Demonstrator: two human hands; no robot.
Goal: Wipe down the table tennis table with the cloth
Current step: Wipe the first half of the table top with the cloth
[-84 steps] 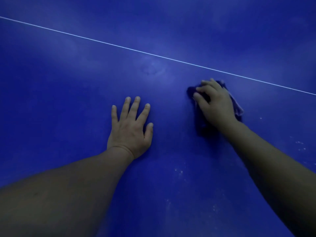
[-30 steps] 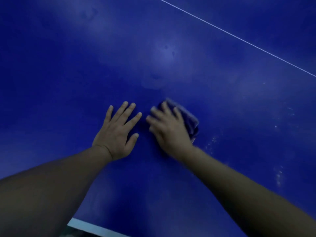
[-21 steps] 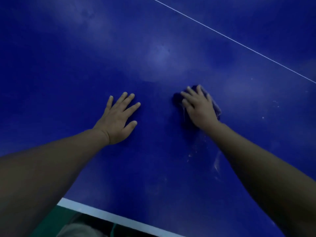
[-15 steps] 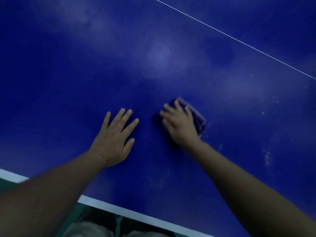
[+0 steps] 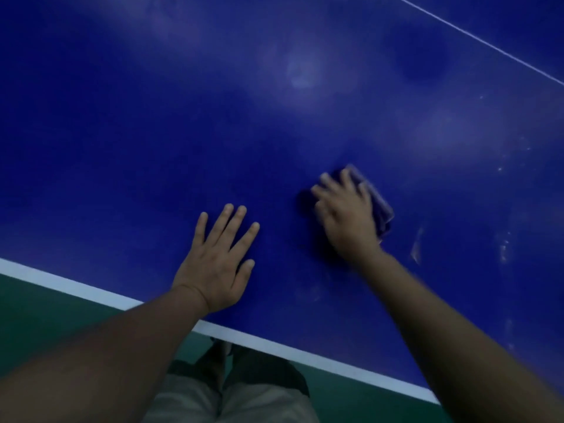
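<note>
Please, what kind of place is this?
Probably an indoor sports hall or games room: a blue table tennis table with a white edge band and a thin white line, above a green floor.

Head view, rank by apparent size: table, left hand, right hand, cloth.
1. table
2. left hand and right hand: about alike, not ranked
3. cloth, visible part only; rest hidden under right hand

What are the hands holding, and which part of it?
The right hand presses down on top of the bunched cloth; blur hides any finger curl. The left hand holds nothing, flat on the table.
</note>
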